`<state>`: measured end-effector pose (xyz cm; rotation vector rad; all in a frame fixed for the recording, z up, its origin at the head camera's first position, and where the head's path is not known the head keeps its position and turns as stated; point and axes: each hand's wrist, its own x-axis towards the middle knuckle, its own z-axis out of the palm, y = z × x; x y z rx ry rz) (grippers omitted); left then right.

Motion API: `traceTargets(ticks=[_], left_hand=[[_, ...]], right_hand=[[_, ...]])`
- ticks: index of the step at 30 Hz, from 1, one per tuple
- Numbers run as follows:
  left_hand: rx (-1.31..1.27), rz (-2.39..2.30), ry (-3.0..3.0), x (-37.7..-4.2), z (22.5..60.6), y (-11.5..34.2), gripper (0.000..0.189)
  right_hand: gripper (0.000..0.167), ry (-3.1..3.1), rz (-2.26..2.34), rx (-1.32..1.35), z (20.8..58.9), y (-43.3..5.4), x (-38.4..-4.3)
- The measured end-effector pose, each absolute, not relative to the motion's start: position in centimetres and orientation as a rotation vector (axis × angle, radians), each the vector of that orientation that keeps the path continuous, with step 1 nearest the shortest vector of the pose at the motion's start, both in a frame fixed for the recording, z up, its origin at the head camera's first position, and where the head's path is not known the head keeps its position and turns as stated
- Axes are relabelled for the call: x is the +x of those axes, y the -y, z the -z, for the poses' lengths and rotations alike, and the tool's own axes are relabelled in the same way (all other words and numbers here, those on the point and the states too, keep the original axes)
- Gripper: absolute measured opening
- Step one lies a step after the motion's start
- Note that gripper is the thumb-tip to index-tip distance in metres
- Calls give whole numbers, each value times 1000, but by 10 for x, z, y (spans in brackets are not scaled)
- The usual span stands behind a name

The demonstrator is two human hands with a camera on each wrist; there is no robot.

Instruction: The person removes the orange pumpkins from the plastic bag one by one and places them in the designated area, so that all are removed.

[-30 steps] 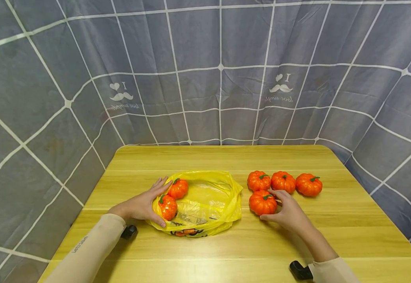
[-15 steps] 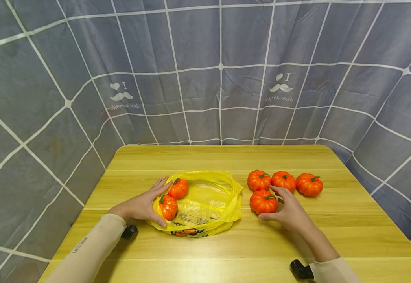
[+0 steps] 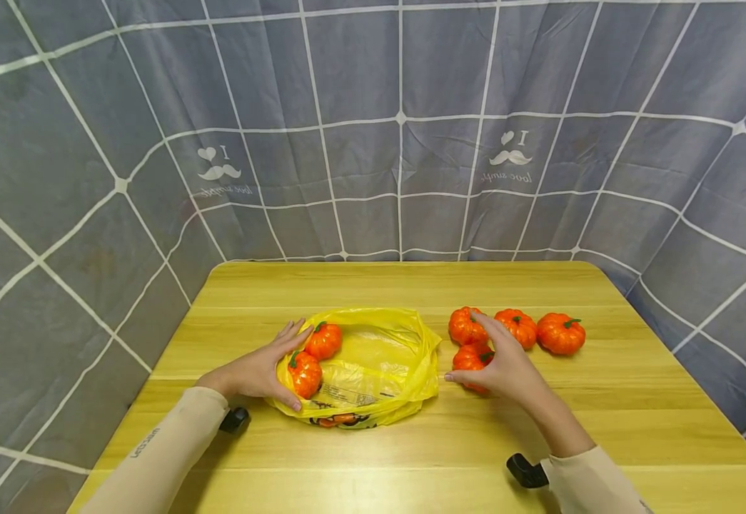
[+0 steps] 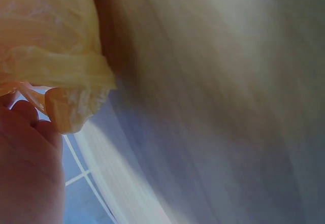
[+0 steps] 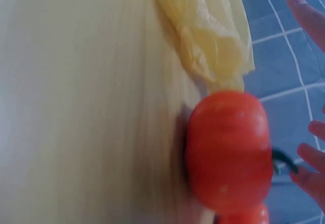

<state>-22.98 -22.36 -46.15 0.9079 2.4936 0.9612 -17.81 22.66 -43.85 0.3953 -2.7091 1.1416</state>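
A yellow plastic bag (image 3: 373, 360) lies mouth up on the table in the head view. Two small orange pumpkins (image 3: 305, 375) with green stems sit inside its left side. My left hand (image 3: 257, 368) rests against that side, thumb and fingers spread along the rim; the left wrist view shows its fingertips (image 4: 25, 111) by a loose flap of the bag. To the bag's right, my right hand (image 3: 507, 364) hovers over the nearest loose pumpkin (image 3: 469, 358), partly hiding it. Its fingers are spread, and the right wrist view shows them apart from that pumpkin (image 5: 228, 150).
Behind the near pumpkin stand a left pumpkin (image 3: 465, 327), a middle pumpkin (image 3: 519, 328) and a right pumpkin (image 3: 561, 334). All rest on the wooden table (image 3: 373, 285). A grey curtain (image 3: 360, 164) with white lines hangs behind and at both sides.
My right hand has lifted off the near pumpkin and shifted slightly left and away from me, its fingers now over the pumpkins. My left hand and the bag stay put.
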Motion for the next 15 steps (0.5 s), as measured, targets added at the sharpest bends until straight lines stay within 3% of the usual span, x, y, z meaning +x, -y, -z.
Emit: traceTargets(ticks=[15], left_hand=[[896,-950,-2494,-230,464,225,136]], right_hand=[[112,2730,-1199,554,424,-170,-191]])
